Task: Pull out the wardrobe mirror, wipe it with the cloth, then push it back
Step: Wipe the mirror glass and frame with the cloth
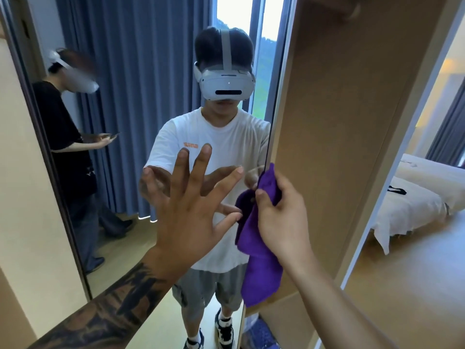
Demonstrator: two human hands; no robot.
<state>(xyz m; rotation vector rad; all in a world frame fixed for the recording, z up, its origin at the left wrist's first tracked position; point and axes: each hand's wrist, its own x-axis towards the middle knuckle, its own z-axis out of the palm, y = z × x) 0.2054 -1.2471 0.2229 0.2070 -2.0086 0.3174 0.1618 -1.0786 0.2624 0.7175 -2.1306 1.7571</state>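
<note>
Fingers spread wide, left hand (191, 205) reaches flat toward the wardrobe mirror (120, 137), while right hand (279, 212) grips a purple cloth (259, 268) at the mirror's right edge.

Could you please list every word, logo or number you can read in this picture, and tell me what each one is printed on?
Orange print on the chest of the white T-shirt reflected in the mirror: mirrored and too blurred to read for certain.
Headset in the reflection: no readable marking.
Purple cloth gripped by the right hand: no label visible.
Nothing else carries legible text.
</note>
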